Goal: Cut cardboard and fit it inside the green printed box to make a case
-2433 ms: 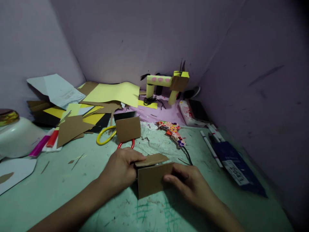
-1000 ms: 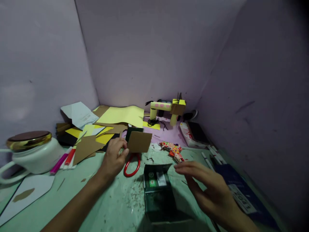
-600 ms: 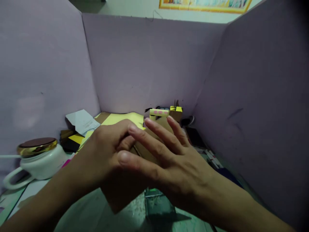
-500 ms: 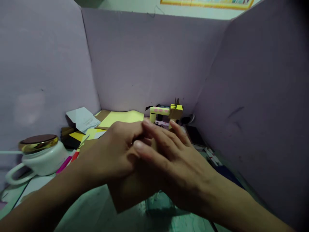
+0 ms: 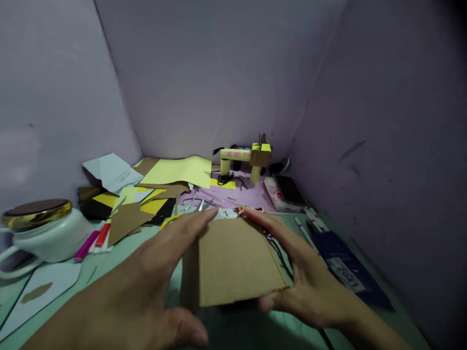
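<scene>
A folded piece of brown cardboard (image 5: 237, 262) is held between my two hands, low in the middle of the view. Its flat face is turned up towards me, and a flap is bent down along the left side. My left hand (image 5: 156, 277) is curved around that left side, with fingertips at the far left corner and the thumb lower down, near the edge. My right hand (image 5: 302, 272) grips the right side, a finger at the far edge and the thumb at the near corner. Scissors (image 5: 202, 205) with yellow handles lie just beyond my left fingers.
A yellow paper giraffe-like figure (image 5: 239, 155) stands at the back. Yellow paper (image 5: 178, 171) and cardboard scraps (image 5: 127, 218) pile up at left, near a white lidded mug (image 5: 51, 238) and markers (image 5: 87, 245). A phone (image 5: 289, 189) and a dark blue packet (image 5: 346, 272) lie right.
My hands were pressed together over the cardboard; now they have moved apart to its two sides, and its flat face shows. The view has tilted down, showing more of the table.
</scene>
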`<state>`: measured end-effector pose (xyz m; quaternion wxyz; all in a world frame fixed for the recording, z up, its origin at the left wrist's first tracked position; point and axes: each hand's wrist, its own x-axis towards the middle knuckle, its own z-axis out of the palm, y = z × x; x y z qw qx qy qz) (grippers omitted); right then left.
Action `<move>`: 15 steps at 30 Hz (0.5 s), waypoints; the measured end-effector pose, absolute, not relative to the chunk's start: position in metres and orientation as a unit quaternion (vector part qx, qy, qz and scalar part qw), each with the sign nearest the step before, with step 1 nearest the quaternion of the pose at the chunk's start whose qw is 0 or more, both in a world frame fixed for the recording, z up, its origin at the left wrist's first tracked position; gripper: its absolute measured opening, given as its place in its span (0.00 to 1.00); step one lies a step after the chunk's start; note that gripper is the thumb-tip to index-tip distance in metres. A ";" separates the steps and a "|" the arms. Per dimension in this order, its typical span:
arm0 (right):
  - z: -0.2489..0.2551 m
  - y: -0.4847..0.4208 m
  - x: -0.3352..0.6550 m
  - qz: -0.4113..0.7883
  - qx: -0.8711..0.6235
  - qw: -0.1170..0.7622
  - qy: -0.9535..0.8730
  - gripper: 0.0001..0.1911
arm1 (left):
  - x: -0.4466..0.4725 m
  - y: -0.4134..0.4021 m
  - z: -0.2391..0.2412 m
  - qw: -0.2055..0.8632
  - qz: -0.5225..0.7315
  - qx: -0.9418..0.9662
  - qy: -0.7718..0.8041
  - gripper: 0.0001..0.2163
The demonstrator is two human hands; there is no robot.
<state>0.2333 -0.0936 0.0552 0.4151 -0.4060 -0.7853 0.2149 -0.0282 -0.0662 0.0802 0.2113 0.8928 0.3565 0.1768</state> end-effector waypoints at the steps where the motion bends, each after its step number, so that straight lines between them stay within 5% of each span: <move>1: 0.049 -0.095 0.234 0.225 -0.405 0.409 -0.786 0.45 | -0.029 -0.069 0.073 0.218 0.171 0.890 0.363 0.46; 15: -0.025 -0.082 0.258 0.329 -0.407 0.440 -0.730 0.47 | 0.007 -0.070 0.014 0.374 0.246 0.796 0.407 0.35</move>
